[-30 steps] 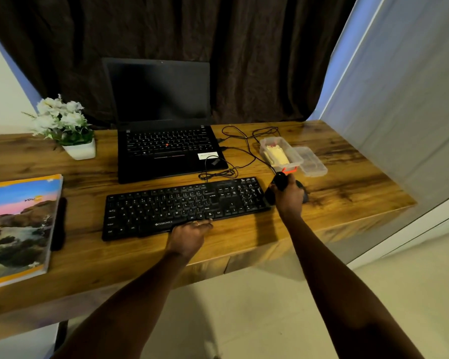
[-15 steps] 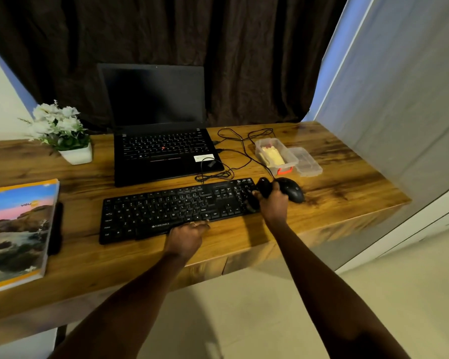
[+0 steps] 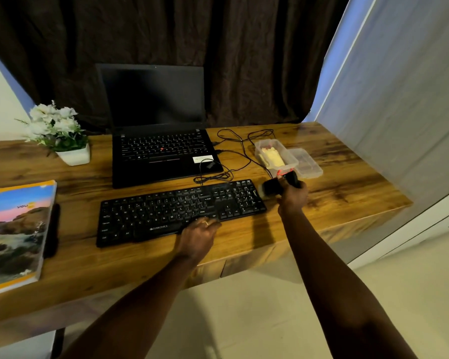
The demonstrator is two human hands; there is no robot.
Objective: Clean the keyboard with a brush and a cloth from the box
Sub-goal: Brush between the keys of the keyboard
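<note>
Gripping a stubby black brush (image 3: 271, 188) at the right end of the flat black keyboard (image 3: 166, 211) is the right hand (image 3: 293, 199); the left hand (image 3: 198, 233) lies spread on its near edge.

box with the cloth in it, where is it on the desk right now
In the head view the box sits on the right of the desk, between the laptop and its own lid, just beyond the right hand.

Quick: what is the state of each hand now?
Left hand: open, resting on the keyboard front edge.
Right hand: closed, holding the brush.
</note>
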